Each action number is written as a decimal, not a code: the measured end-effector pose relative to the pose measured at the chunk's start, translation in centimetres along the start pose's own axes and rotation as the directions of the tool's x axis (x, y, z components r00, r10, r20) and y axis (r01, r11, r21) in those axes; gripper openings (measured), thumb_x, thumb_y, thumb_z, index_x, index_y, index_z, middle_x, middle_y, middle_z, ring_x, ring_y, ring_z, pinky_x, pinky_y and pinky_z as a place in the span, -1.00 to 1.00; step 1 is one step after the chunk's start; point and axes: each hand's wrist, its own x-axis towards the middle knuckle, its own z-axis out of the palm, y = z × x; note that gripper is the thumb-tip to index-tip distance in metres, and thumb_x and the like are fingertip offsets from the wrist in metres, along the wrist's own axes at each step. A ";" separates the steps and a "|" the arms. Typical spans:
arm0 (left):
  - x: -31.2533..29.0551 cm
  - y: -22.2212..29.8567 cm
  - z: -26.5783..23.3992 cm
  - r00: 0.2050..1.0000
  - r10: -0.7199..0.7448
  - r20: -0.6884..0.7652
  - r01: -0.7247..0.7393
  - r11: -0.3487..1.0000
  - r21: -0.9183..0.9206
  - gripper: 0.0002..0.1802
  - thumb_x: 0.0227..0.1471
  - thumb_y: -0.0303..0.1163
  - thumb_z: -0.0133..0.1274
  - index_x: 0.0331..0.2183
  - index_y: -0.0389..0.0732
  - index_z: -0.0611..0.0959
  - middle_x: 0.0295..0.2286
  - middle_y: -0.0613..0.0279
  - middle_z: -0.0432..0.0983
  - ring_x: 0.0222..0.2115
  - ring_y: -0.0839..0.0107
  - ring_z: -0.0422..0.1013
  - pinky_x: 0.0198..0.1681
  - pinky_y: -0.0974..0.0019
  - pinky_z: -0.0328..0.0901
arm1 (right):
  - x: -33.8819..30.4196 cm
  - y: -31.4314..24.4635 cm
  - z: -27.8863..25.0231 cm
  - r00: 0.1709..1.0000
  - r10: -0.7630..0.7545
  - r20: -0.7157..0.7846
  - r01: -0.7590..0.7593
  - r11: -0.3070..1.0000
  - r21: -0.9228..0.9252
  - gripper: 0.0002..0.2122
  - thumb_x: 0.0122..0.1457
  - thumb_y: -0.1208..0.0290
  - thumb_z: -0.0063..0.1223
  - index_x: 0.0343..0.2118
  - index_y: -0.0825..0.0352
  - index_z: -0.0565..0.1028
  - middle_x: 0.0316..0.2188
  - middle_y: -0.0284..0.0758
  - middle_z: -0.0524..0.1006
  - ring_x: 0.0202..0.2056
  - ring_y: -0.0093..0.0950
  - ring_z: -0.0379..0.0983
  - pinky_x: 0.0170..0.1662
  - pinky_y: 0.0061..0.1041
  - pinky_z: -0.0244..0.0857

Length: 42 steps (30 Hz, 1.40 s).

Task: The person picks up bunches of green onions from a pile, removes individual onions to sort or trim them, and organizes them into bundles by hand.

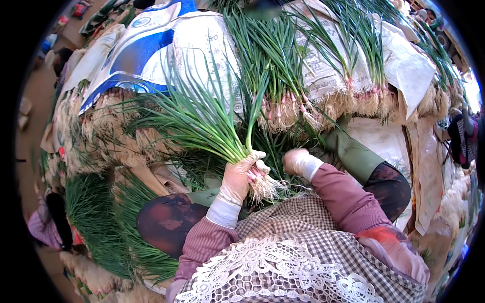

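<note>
My left hand (237, 178) out front, fingers wrapped round bunch of green stalks (225, 143) near root end. My right hand (295, 160) to right, curled, blurred; cannot tell if holding anything. Leaves (177, 113) fan far left; bulbs (256, 173) pinkish, roots (264, 189) pale, tangled.

Your right hand (294, 161) is blurred, its grip unclear. Your left hand (236, 178) hides some onion stems (228, 144). Past the far right corner of the white sack (199, 48), leaves (241, 17) are cut off.

Pale sacks (323, 68), green scallions (375, 63) lying across
</note>
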 end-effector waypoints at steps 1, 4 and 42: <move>0.3 -0.1 -0.1 1.000 -0.018 -0.009 0.018 0.999 -0.052 -0.73 -0.05 -0.40 -0.12 -0.34 -0.43 0.46 -0.67 0.20 0.39 -0.66 0.42 0.35 -0.49 0.37 0.33 | -0.4 0.5 0.7 0.992 -0.127 0.004 0.126 0.990 0.066 -0.63 -0.06 0.10 -0.09 -0.24 0.22 0.42 -0.30 -0.25 0.44 -0.22 -0.38 0.35 -0.19 -0.43 0.21; 0.4 -0.6 0.0 0.998 -0.064 0.006 0.064 0.984 -0.164 -0.71 -0.04 -0.41 -0.15 -0.30 -0.44 0.44 -0.67 0.21 0.36 -0.66 0.46 0.33 -0.49 0.38 0.33 | -0.8 1.2 -0.7 0.928 -0.172 -0.330 0.372 0.399 0.838 -0.68 -0.02 0.17 -0.13 -0.36 0.35 0.41 -0.46 -0.27 0.47 -0.41 -0.35 0.40 -0.29 -0.43 0.24; -0.7 1.8 1.5 0.979 0.195 0.058 -0.199 0.978 0.058 -0.71 -0.04 -0.38 -0.13 -0.28 -0.37 0.39 -0.68 0.21 0.36 -0.69 0.45 0.33 -0.51 0.38 0.32 | 0.7 0.2 -10.8 0.581 0.274 -0.767 0.416 0.710 0.568 -0.76 -0.02 0.23 -0.14 -0.36 0.25 0.44 -0.41 -0.21 0.46 -0.34 -0.27 0.38 -0.25 -0.42 0.21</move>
